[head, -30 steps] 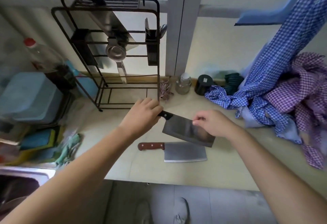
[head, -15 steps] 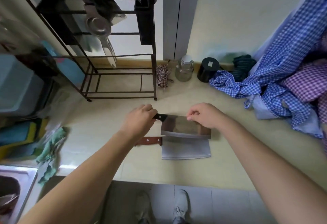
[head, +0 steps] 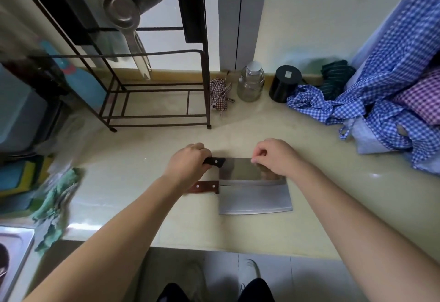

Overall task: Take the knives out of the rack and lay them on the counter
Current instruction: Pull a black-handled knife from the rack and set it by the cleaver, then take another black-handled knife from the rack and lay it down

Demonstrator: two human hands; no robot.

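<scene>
A cleaver with a black handle lies low over the cream counter, just behind a second cleaver with a red-brown wooden handle that rests flat. My left hand grips the black handle. My right hand pinches the top edge of the same blade near its far end. The black wire rack stands at the back left, with a metal strainer hanging on it and a black utensil holder on its right side.
A glass jar, a black canister and a small checked cloth bundle stand along the back wall. Blue and purple checked fabric piles up at the right. Sponges, a green rag and a sink are at the left.
Both hands have lowered the black-handled cleaver from a tilted hold in the air down to the counter, right behind the wooden-handled cleaver. The view has tipped downward.
</scene>
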